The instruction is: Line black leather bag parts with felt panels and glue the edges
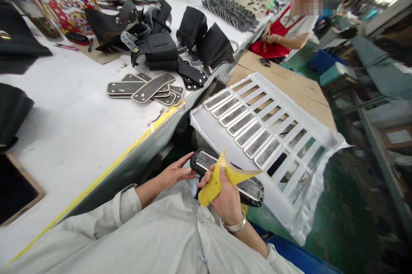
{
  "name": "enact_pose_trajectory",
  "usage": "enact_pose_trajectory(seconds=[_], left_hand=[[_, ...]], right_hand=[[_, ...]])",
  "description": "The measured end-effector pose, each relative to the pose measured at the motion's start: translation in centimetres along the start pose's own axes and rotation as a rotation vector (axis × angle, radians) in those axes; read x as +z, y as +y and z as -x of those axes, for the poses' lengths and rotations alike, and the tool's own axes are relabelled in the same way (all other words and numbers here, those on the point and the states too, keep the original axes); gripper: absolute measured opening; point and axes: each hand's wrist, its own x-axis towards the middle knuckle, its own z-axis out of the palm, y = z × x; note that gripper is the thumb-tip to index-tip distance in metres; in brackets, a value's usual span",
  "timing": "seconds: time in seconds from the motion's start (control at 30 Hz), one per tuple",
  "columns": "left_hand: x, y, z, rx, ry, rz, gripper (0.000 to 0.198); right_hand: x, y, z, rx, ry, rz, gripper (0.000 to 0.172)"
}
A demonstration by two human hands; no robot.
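Note:
My right hand is closed around a curved yellow scraper-like sheet, held over a long black strip with a shiny glued face that rests on my lap. My left hand has its fingers stretched out, fingertips touching the strip's near end. Just beyond, a white slotted rack holds several similar strips laid side by side in its slots.
A white worktable with a yellow-taped edge lies on the left, carrying a pile of strips and black bags. Cardboard sits under the rack. Another person in a red apron works at the far end.

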Motion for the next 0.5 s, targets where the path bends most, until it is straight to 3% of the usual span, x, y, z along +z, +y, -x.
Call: enact_pose_trajectory(seconds=[0.1, 0.2, 0.37, 0.5], left_hand=[[-0.2, 0.0, -0.2, 0.012, 0.064, -0.072, 0.085], [-0.2, 0.0, -0.8, 0.04, 0.073, -0.118, 0.088], [-0.8, 0.0, -1.5, 0.067, 0.071, -0.184, 0.093], [-1.0, 0.1, -1.6, 0.098, 0.035, -0.244, 0.082]], right_hand=[[1.2, -0.7, -2.1, -0.281, -0.033, 0.079, 0.026], [2.6, -0.1, -4.6, -0.454, -0.044, 0.105, 0.023], [3.8, 1.7, -7.1, -0.487, -0.101, 0.242, 0.021], [3.1, 2.4, -7.5, -0.525, -0.121, 0.447, 0.022]])
